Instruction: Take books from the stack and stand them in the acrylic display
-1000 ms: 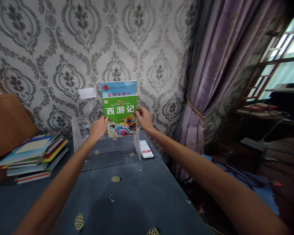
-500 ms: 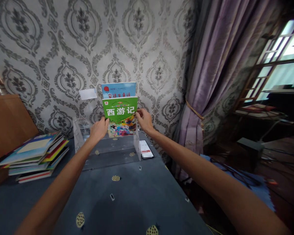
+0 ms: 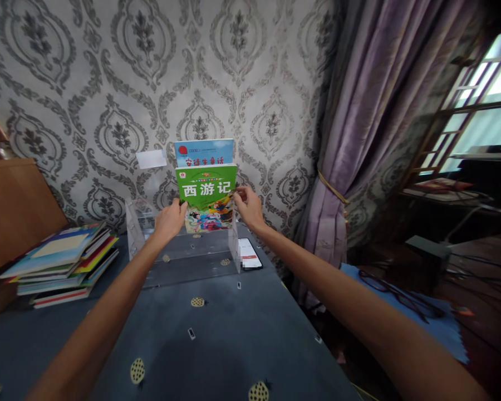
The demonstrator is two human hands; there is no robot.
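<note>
A green picture-covered book (image 3: 209, 195) stands upright between my hands, its front cover facing me. My left hand (image 3: 171, 219) is closed on its left edge. On the opposite edge my right hand (image 3: 247, 206) pinches the cover with thumb and fingers. Behind the green book, a blue book (image 3: 204, 152) shows only its top part. Both books are at a clear plastic stand (image 3: 136, 225) with tiers, on the dark blue tablecloth; the green book's lower edge is over the stand's middle. Whether it rests on a tier I cannot tell.
A pile of books (image 3: 67, 262) lies at the left beside a wooden panel (image 3: 16, 211). Right of the stand lies a phone (image 3: 249, 254). Patterned wallpaper rises behind. A tied purple curtain (image 3: 338, 167) hangs at the right, with glasses (image 3: 401, 292) on a blue cloth (image 3: 442, 328) below.
Almost nothing differs. The view has shifted slightly, and both hands still hold the green book at about the same place in front of the blue one.
</note>
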